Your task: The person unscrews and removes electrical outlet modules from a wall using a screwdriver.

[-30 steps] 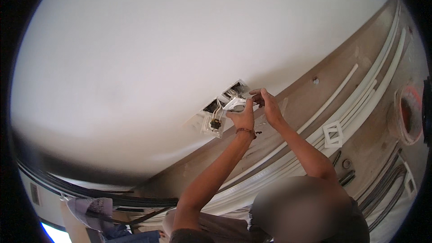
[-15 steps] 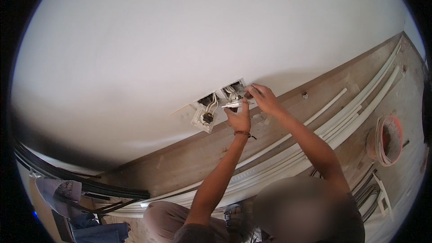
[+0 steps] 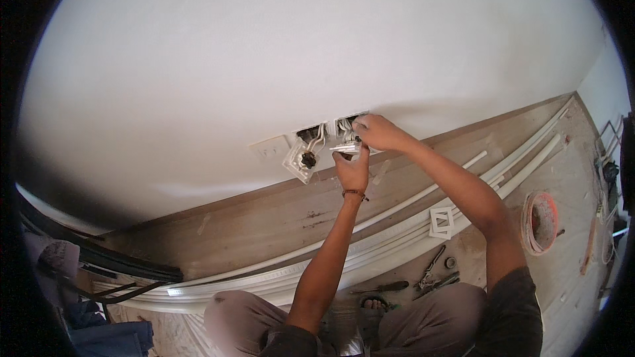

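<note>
Low on the white wall are two open wall boxes with wires. My left hand (image 3: 352,170) pinches a white outlet fitting (image 3: 345,148) seen edge-on, just below the right wall box (image 3: 344,121). White wires (image 3: 345,132) run from that box toward the fitting. My right hand (image 3: 380,133) is closed at the box's right side, its fingertips among the wires; what they pinch is hidden. To the left, a second outlet plate (image 3: 297,162) with a black back hangs by white wires from the left wall box (image 3: 311,133). A finished outlet plate (image 3: 270,150) sits flat on the wall beyond it.
Long white conduits (image 3: 397,225) lie along the wall's foot. On them rests a white frame (image 3: 442,223). A screwdriver (image 3: 390,286) and pliers (image 3: 431,268) lie by my knees. An orange bucket (image 3: 541,223) stands right; black tubing (image 3: 126,261) lies left.
My right hand has moved in against the wires at the right box, its fingers more curled. The left keeps the fitting. The view has shifted, bringing the floor tools and white frame into sight.
</note>
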Motion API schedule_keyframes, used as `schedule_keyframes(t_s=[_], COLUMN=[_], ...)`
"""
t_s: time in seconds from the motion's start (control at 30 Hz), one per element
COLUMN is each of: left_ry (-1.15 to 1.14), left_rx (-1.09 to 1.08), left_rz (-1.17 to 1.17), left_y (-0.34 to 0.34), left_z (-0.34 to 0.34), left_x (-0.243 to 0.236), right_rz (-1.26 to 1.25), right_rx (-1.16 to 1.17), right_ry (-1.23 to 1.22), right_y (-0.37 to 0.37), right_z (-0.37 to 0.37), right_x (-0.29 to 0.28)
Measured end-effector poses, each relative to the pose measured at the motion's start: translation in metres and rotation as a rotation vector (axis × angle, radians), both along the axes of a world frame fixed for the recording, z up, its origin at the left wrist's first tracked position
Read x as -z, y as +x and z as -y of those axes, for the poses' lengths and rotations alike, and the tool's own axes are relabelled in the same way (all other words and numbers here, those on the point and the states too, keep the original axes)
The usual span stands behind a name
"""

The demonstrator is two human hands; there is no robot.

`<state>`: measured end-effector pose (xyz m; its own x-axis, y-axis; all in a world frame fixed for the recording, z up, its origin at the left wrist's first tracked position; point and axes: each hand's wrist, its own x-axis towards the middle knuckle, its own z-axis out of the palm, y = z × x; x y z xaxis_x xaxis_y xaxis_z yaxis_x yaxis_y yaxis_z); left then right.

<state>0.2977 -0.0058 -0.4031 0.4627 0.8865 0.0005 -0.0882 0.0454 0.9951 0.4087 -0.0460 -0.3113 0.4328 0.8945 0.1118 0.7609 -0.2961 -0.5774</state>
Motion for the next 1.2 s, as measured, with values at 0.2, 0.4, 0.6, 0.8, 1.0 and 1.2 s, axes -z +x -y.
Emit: schedule_keyframes(t_s=[0.2,0.4,0.6,0.8,1.0,1.2], left_ry=[-0.039,0.175,0.168,-0.259,-0.631,-0.669], left_rx=[0.052,0.028,-0.031,0.2,0.591,0.745], left_rz=[0.028,0.132,0.029,0.005,0.3,0.351], left_y=[-0.01,0.009,-0.005,-0.014,-0.024,-0.027], left_z=[0.0,0.016,0.0,-0.002,-0.031,-0.038], left_x=[-0.009,0.012,0.004,-0.018,0.0,0.005], right_rz=[0.023,-0.085,-0.492,-0.525,-0.495,-0.261], right_rx=[0.174,0.144,0.255,0.288,0.24,0.076], right_ry=[-0.086,-0.019,-0.11,-0.066,-0.061,0.085], right_y=[-0.002,0.038,0.007,0.001,0.001,0.027], right_z=[-0.004,0.011,0.0,0.023,0.022,0.011], right_x=[-0.003,0.03,-0.009,-0.018,-0.008,0.025])
